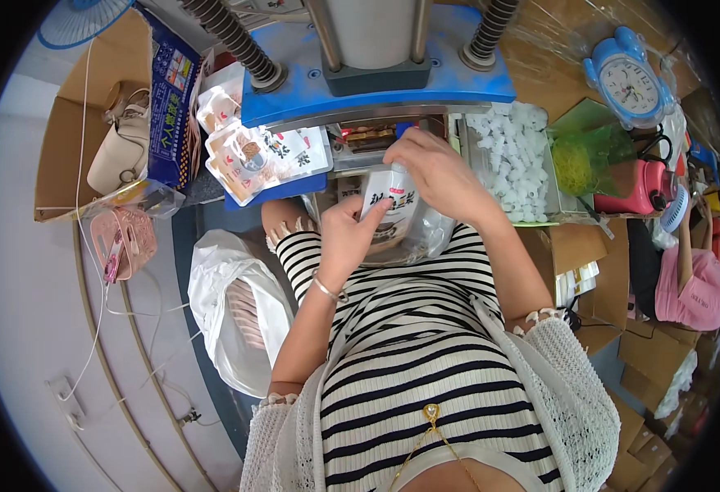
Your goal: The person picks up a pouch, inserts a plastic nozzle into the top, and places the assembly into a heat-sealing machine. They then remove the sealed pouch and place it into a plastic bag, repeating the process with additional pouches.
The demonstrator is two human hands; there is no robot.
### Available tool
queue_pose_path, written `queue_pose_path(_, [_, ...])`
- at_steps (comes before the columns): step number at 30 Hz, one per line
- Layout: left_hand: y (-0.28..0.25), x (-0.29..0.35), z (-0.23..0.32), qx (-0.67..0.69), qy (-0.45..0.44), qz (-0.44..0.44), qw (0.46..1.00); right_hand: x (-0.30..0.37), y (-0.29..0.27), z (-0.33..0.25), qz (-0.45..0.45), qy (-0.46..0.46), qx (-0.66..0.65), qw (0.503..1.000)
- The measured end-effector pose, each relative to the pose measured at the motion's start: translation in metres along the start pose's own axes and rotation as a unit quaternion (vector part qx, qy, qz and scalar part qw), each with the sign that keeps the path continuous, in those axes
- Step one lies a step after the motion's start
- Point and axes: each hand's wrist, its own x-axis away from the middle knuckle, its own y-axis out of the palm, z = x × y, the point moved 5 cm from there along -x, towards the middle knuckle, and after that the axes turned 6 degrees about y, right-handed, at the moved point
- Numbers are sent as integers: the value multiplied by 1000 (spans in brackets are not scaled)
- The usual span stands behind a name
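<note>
Just above my lap, a white printed pouch [387, 205] is held upright between my two hands. My left hand [345, 238] grips its left side, the thumb pressed across the printed front. At the upper right corner, my right hand [434, 174] has its fingers bent down over the edge of the pouch; its fingertips are partly hidden. A clear plastic bag [432, 236] lies under and beside the pouch, on my lap. To the left, a pile of similar flat pouches [266, 160] rests on a blue tray [274, 193].
A blue press plate [376, 78] with spring posts stands ahead. On the right are a tray of small white plastic pieces [509, 160], a blue alarm clock [627, 82] and a red container [635, 189]. A white bag [233, 316] and pink basket [122, 242] are at left.
</note>
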Motion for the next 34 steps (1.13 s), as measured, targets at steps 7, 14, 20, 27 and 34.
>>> queue_pose_path(7, [7,-23,-36,166,-29,-20,986,26,16,53,153,243,-169,943])
queue_pose_path(14, [3,-63,-33,209,-40,30,977,47,-25,101,72,308,284,905])
queue_pose_path(20, [-75,-58,28,-438,147,180,868,46,-9,91,156,267,230,923])
queue_pose_path(27, [-77,-6,0,-511,225,210,803,55,-30,100,223,378,-140,888])
queue_pose_path(34, [-85,2,69,-263,150,118,946,39,-1,50,200,261,-411,850])
